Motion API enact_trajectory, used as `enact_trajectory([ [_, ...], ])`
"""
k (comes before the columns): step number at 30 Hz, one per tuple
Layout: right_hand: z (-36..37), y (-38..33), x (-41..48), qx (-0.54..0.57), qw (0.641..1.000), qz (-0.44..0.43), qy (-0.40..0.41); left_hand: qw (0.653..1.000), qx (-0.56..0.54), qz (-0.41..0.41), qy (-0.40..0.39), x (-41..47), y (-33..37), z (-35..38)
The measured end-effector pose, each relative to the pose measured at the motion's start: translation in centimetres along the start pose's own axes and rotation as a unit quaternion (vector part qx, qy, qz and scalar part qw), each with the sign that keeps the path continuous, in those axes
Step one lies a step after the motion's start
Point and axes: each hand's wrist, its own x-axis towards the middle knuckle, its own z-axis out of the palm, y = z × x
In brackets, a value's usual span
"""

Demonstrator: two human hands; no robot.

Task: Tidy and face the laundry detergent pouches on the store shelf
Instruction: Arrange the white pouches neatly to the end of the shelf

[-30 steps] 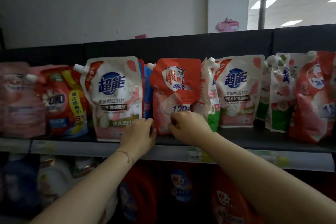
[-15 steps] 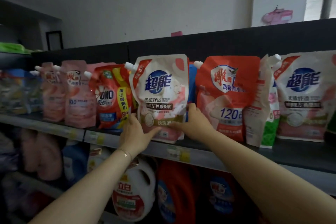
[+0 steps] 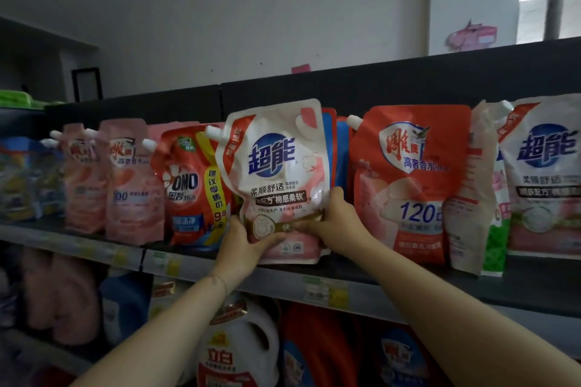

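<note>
Facing step in hand. Left hand (image 3: 242, 248) and right hand (image 3: 333, 223) grip the white pouch (image 3: 276, 179) low down, fingers curled round it, upright at the shelf (image 3: 534, 279) front. Next, probably: square it, label forward.

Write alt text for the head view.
Left hand and right hand grip the lower corners of a white-and-pink detergent pouch on the shelf. A red OMO pouch stands to its left, a red 120 pouch to its right.

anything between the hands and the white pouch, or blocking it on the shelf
No: left hand and right hand already grip the white pouch low down. On the shelf its left edge overlaps the OMO pouch, and a blue pouch stands close behind it.
</note>
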Motion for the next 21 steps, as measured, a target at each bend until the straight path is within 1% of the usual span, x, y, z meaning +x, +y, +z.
enact_trajectory([
  [4,-1.4,-1.0,-0.2,-0.006,0.998,-0.038,0.048,0.998,-0.039,0.031,0.040,-0.3,1.1,0.7],
  [7,-3.5,-1.7,-0.7,0.005,0.994,-0.065,0.086,0.991,-0.064,0.065,0.097,-0.9,3.7,1.9],
  [10,-5.9,-2.0,-1.9,0.004,0.989,-0.089,0.120,0.983,-0.078,0.112,0.126,-1.8,6.4,3.3],
  [14,-9.3,-1.5,-4.0,-0.012,0.983,-0.081,0.165,0.980,-0.096,0.133,0.115,-3.3,9.4,6.2],
  [18,-13.4,-0.9,-6.7,-0.081,0.968,-0.080,0.223,0.980,-0.109,0.138,0.088,-4.9,12.2,10.1],
  [21,-16.6,0.1,-8.5,-0.097,0.958,-0.079,0.257,0.980,-0.127,0.138,0.061,-6.0,14.6,13.1],
])
